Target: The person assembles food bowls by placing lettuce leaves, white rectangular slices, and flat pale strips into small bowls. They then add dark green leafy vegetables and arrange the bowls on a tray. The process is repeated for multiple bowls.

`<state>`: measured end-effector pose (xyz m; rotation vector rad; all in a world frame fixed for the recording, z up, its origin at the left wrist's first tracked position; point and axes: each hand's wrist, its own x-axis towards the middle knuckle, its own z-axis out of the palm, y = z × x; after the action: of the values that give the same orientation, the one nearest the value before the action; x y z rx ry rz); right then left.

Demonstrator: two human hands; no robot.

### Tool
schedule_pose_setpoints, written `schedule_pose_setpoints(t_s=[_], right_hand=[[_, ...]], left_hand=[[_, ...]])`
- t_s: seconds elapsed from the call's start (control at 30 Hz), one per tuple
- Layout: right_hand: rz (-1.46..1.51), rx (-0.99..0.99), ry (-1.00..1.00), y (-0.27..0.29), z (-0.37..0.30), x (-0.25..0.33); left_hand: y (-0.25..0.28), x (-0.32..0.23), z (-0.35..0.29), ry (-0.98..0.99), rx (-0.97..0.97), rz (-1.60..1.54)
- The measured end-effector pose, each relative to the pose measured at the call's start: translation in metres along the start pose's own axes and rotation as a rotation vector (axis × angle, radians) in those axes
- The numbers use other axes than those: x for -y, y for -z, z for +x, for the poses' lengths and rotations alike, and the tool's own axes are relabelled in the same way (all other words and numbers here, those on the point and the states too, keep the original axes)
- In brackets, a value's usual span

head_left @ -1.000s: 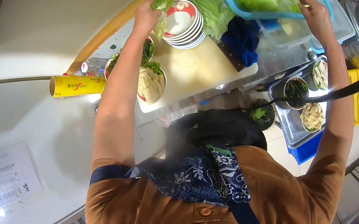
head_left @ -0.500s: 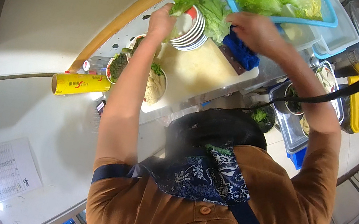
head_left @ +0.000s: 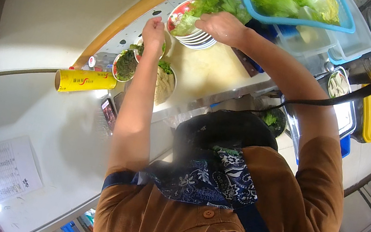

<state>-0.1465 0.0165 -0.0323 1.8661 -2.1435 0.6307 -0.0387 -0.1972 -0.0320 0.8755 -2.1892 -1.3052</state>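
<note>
A stack of white bowls (head_left: pixel 197 43) stands at the far end of a pale cutting board (head_left: pixel 203 69). Over the top bowl, my right hand (head_left: pixel 223 27) pinches a green lettuce leaf (head_left: pixel 186 24), part of which lies inside. To the left of the stack is my left hand (head_left: pixel 153 32), fingers curled in, with nothing visible in them. More lettuce (head_left: pixel 225 4) lies behind the bowls. Nearer me are a bowl of dark green leaves (head_left: pixel 125 66) and a bowl of pale strips (head_left: pixel 165 86); my left forearm partly hides the latter.
A blue basket (head_left: pixel 306 23) of lettuce stands at the back right beside clear tubs (head_left: pixel 352 43). A brown riveted handle (head_left: pixel 247 63) lies on the board's right. On the left are a yellow roll (head_left: pixel 86 81), a phone (head_left: pixel 108 111) and a paper sheet (head_left: pixel 7 171).
My right hand has moved left from the blue cloth to the lettuce over the bowls. My left hand has let go of the lettuce and drawn slightly left and nearer.
</note>
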Motion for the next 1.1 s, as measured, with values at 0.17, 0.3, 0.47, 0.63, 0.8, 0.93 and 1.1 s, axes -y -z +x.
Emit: schedule_pose_setpoints(t_s=[0.17, 0.3, 0.47, 0.63, 0.8, 0.93, 1.1], right_hand=[[-0.073, -0.066, 0.076, 0.012, -0.003, 0.004], [-0.071, -0.173, 0.144, 0.038, -0.015, 0.011], [-0.115, -0.098, 0.118, 0.085, -0.06, 0.045], [-0.042, -0.03, 0.029, 0.099, -0.115, 0.056], [-0.141, 0.103, -0.132, 0.069, -0.152, 0.039], [-0.158, 0.18, -0.228, 0.044, -0.161, 0.019], [-0.225, 0.178, -0.267, 0.022, -0.155, 0.006]], left_hand=[[0.0, 0.023, -0.012, 0.378, 0.156, -0.224], [-0.007, 0.02, -0.016, 0.471, 0.234, -0.368], [-0.013, 0.015, -0.009, 0.438, 0.315, -0.258], [-0.013, 0.014, -0.001, 0.393, 0.3, -0.202], [-0.011, 0.009, -0.005, 0.28, 0.198, -0.201], [0.001, 0.0, -0.014, 0.182, 0.079, -0.233], [0.042, -0.011, -0.05, 0.171, 0.157, -0.333]])
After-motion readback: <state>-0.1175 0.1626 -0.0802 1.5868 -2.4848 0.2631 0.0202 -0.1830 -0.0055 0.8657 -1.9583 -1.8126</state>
